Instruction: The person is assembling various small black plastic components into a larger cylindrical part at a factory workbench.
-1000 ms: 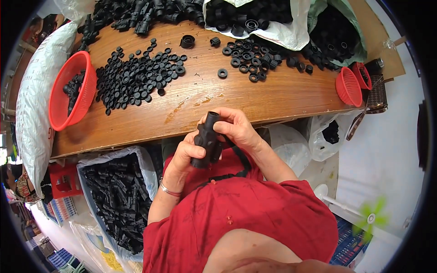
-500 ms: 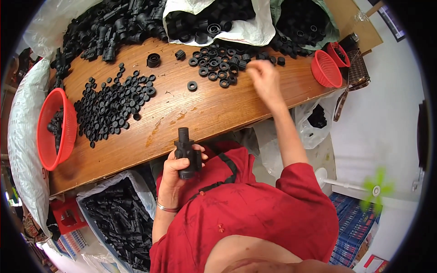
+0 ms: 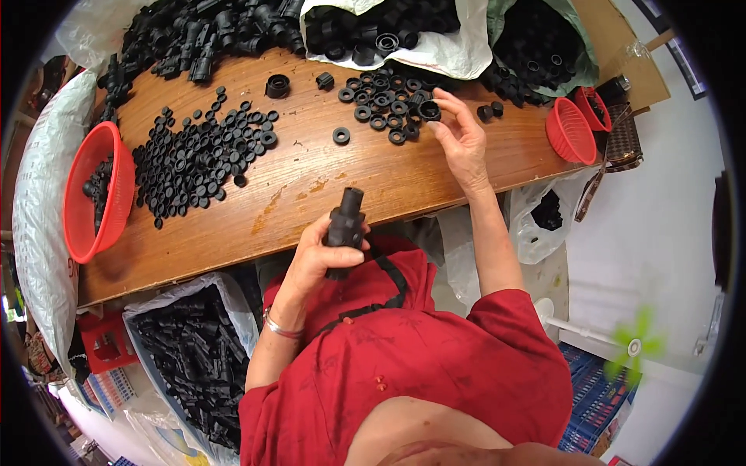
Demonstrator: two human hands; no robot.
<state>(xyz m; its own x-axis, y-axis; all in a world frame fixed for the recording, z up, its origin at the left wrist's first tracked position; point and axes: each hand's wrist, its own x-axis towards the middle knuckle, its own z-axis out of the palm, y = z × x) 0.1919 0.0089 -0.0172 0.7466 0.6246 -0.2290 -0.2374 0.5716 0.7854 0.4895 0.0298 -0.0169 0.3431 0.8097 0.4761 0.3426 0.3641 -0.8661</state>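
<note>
My left hand (image 3: 320, 252) is closed around a black plastic scope body (image 3: 346, 225), held upright above my lap at the table's front edge. Its narrow tube end points up and away from me. My right hand (image 3: 464, 144) is over the right part of the table, thumb and fingers pinching a black ribbed ring cap (image 3: 429, 111) whose round opening shows. Just left of that hand lies a cluster of black rings (image 3: 378, 109). A single ring (image 3: 340, 136) lies apart from them, nearer me.
Many small black caps (image 3: 202, 159) cover the table's left part. Behind are a heap of scope bodies (image 3: 210, 35), a white sack (image 3: 474, 54) and a green sack (image 3: 587, 58) of parts. Red baskets (image 3: 120, 198) stand at both ends. A parts-filled bin (image 3: 140, 311) sits below left.
My right hand has picked up a ring cap from beside the ring cluster and turned it. My left hand has raised and tilted the scope body. The view has shifted slightly.
</note>
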